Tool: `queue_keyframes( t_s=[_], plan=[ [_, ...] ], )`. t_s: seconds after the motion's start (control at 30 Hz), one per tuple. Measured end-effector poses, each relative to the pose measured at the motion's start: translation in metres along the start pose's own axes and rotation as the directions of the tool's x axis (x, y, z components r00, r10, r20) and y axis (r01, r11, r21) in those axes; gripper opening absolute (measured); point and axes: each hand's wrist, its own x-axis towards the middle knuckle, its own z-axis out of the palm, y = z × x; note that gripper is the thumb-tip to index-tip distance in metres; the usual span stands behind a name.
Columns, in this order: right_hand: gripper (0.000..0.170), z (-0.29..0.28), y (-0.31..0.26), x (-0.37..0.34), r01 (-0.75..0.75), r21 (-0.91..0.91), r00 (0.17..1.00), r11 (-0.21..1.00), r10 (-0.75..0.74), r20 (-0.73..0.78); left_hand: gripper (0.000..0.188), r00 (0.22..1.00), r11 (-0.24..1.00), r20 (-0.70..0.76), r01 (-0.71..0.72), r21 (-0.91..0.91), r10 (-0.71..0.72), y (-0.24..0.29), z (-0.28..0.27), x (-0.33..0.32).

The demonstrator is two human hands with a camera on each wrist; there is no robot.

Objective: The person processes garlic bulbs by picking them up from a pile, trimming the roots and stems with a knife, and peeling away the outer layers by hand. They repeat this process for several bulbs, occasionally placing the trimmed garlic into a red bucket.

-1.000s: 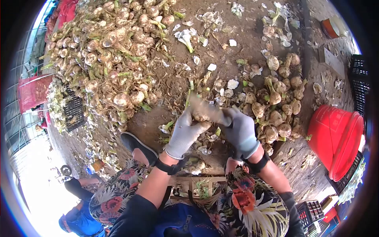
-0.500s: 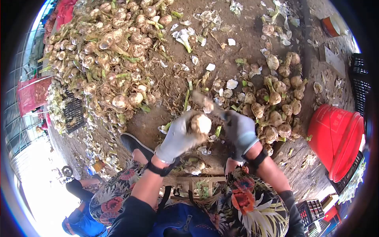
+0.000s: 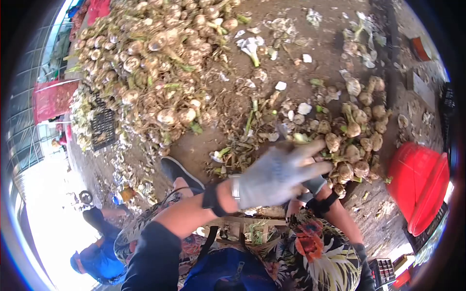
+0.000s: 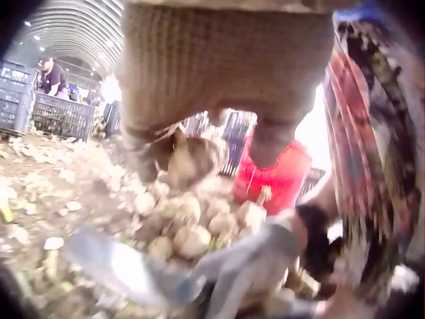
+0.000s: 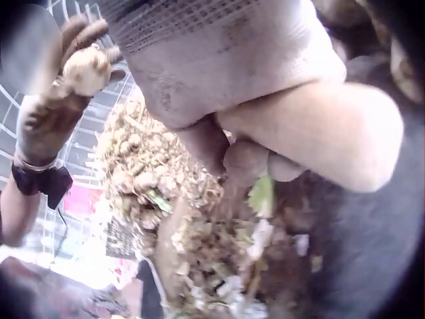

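Note:
My gloved left hand [image 3: 272,177] reaches across to the right, fingers spread, and covers most of my right hand in the head view. Under its palm is a garlic bulb [image 4: 189,159], close to the fingers, with the thumb standing apart from it. The right wrist view also shows this bulb [image 5: 86,70] in front of the spread fingers. My gloved right hand [image 3: 314,185] grips a knife; its pale blade [image 4: 119,266] is blurred in the left wrist view, and its rounded tan handle [image 5: 325,133] sticks out of the fist.
Trimmed bulbs [image 3: 359,121] lie heaped right of the hands. A large garlic pile [image 3: 155,58] stands back left. Peels and cut stems litter the ground. A red bucket [image 3: 417,184] is at right, a black crate [image 3: 103,128] at left. Another person [image 3: 99,257] sits at lower left.
My left hand has swung right with the bulb, over the right hand, and its fingers have spread. The right hand has moved slightly down and right in view. The head view has shifted.

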Motion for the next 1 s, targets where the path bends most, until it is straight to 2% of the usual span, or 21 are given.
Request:
queue_keyframes(
  t_s=[0.07,0.1,0.13,0.17,0.2,0.27,0.33,0.37,0.43,0.47,0.5,0.53,0.6,0.63,0.67,0.73,0.77,0.8,0.87,0.93,1.0],
  plan=[
    [0.022,0.105,-0.032,-0.038,0.091,0.219,0.932,0.971,-0.006,-0.362,0.06,0.998,0.998,-0.061,0.011,0.065,-0.007,0.005,-0.013,0.021],
    [0.023,0.088,-0.037,-0.021,-0.001,-0.543,0.944,0.84,-0.178,-0.278,0.06,0.989,0.97,-0.1,0.125,0.209,-0.106,-0.008,-0.025,0.018],
    [0.028,0.059,-0.04,-0.002,-0.044,-0.979,0.966,0.201,-0.242,-0.093,0.06,0.97,0.909,-0.147,0.236,0.343,-0.196,-0.026,-0.045,0.008],
    [0.02,0.041,-0.037,0.003,0.002,-0.988,0.932,0.158,-0.358,-0.055,0.06,0.933,0.782,-0.185,0.359,0.509,-0.309,-0.042,-0.071,-0.009],
    [0.02,0.032,-0.037,0.008,0.005,-0.987,0.932,0.161,-0.358,-0.053,0.059,0.839,0.608,-0.227,0.52,0.6,-0.494,-0.057,-0.096,-0.027],
    [0.016,0.021,-0.036,0.012,0.149,-0.855,0.851,0.496,-0.505,-0.145,0.058,0.8,0.182,-0.34,0.478,0.86,-0.494,-0.113,-0.127,-0.102],
    [0.016,0.026,-0.041,0.012,0.012,-0.843,0.845,0.538,-0.457,-0.279,0.051,0.681,0.109,-0.228,0.413,0.904,-0.696,-0.148,-0.154,-0.155],
    [0.017,0.024,-0.04,0.015,0.082,-0.852,0.837,0.517,-0.5,-0.223,0.051,0.685,0.113,-0.225,0.411,0.904,-0.692,-0.147,-0.151,-0.151],
    [0.019,0.039,-0.037,0.014,0.158,-0.834,0.838,0.528,-0.518,-0.17,0.052,0.56,0.319,-0.43,0.797,0.512,-0.708,-0.126,-0.136,-0.138],
    [0.019,0.056,-0.037,0.013,0.159,-0.837,0.836,0.524,-0.523,-0.168,0.062,0.544,0.458,-0.418,0.839,0.294,-0.728,-0.107,-0.124,-0.116],
    [0.021,0.074,-0.037,0.009,0.194,-0.799,0.86,0.57,-0.491,-0.142,0.063,0.624,0.591,-0.432,0.774,0.228,-0.651,-0.103,-0.105,-0.109],
    [0.024,0.086,-0.034,0.009,0.221,-0.757,0.881,0.615,-0.459,-0.115,0.067,0.59,0.643,-0.319,0.761,-0.087,-0.741,-0.087,-0.087,-0.092],
    [0.033,0.1,-0.031,0.015,0.342,-0.57,0.911,0.747,-0.412,0.007,0.078,0.702,0.723,-0.23,0.565,-0.397,-0.674,-0.069,-0.045,-0.065],
    [0.037,0.098,-0.035,0.016,0.348,-0.676,0.904,0.649,-0.423,0.059,0.081,0.787,0.764,-0.227,0.414,-0.494,-0.573,-0.069,-0.023,-0.059],
    [0.036,0.106,-0.037,0.014,0.441,-0.664,0.864,0.604,-0.485,0.134,0.079,0.784,0.655,-0.195,0.322,-0.683,-0.589,-0.057,-0.006,-0.05],
    [0.032,0.116,-0.041,0.007,0.457,-0.609,0.836,0.648,-0.547,0.045,0.08,0.759,0.697,-0.086,0.539,-0.473,-0.645,-0.049,0.007,-0.044],
    [0.032,0.11,-0.044,0.006,0.459,-0.612,0.833,0.644,-0.552,0.044,0.086,0.822,0.821,-0.113,0.527,-0.217,-0.558,-0.044,0.008,-0.041],
    [0.03,0.103,-0.046,0.005,0.446,-0.604,0.844,0.66,-0.534,0.04,0.086,0.826,0.824,-0.109,0.523,-0.218,-0.553,-0.043,0.009,-0.04],
    [0.028,0.094,-0.043,0.001,0.427,-0.591,0.858,0.684,-0.512,0.027,0.09,0.919,0.881,-0.179,0.388,0.27,-0.35,-0.04,0.01,-0.043],
    [0.026,0.099,-0.04,0.001,0.282,-0.426,0.95,0.86,-0.313,-0.002,0.088,0.9,0.903,-0.184,0.417,0.101,-0.395,-0.047,0.02,-0.046],
    [0.022,0.096,-0.04,0.005,0.248,-0.406,0.959,0.879,-0.282,-0.026,0.082,0.791,0.682,-0.118,0.43,-0.591,-0.601,-0.052,0.032,-0.052]
  ],
)
